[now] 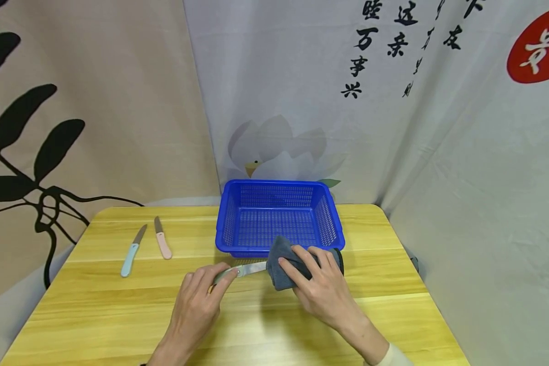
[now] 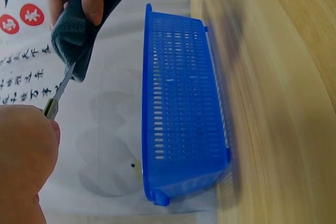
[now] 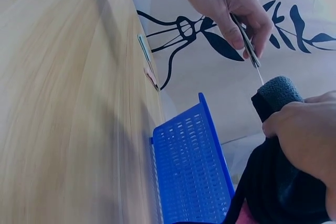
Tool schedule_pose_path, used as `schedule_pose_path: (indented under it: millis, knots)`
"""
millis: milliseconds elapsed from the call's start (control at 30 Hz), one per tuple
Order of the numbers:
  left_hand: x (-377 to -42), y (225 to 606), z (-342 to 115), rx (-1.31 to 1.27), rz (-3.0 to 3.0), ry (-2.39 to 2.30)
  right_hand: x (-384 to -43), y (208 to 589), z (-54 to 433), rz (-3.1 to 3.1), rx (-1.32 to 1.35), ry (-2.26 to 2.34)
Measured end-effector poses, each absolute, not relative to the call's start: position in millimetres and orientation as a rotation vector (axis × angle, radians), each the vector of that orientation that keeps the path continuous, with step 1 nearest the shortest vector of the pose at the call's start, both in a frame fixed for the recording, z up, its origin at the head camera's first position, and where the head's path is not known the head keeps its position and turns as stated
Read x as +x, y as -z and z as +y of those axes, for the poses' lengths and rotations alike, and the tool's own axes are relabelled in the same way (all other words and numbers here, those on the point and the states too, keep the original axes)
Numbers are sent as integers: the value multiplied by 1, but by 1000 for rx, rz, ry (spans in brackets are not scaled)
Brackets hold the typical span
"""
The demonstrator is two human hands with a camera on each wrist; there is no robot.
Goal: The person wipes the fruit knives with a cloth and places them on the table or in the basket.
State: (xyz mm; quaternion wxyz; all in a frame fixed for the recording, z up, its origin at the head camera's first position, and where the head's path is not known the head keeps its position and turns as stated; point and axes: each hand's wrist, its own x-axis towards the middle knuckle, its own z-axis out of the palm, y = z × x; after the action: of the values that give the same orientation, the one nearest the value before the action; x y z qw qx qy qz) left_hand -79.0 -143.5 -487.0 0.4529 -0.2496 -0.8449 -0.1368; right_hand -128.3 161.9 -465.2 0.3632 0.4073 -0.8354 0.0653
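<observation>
My left hand [image 1: 199, 297] grips a knife [image 1: 253, 268] by its pale green handle, with the blade pointing right. A dark grey-blue cloth [image 1: 281, 264] covers the far part of that blade. My right hand [image 1: 322, 287] holds the cloth around it, thumb below and fingers spread over the top. In the left wrist view the blade runs into the fold of the cloth [image 2: 71, 38]; the tip is hidden. Both hands are above the table, just in front of the blue basket [image 1: 274, 252]. In the right wrist view the knife handle [image 3: 245, 40] sits between left thumb and fingers.
Two more knives lie on the left of the wooden table [image 1: 96, 315]: one with a light blue handle [image 1: 129, 260], one with a pink handle [image 1: 163, 246]. The slotted blue basket stands at the table's back edge, before a printed curtain [image 1: 293, 76].
</observation>
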Motion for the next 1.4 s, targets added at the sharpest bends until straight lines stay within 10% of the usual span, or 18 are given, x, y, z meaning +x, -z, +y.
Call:
schedule_pose_path:
  millis: [1400]
  knots:
    - [-137,466,-142,-599,-2307,667,-105,504,224,-2201,816,-429]
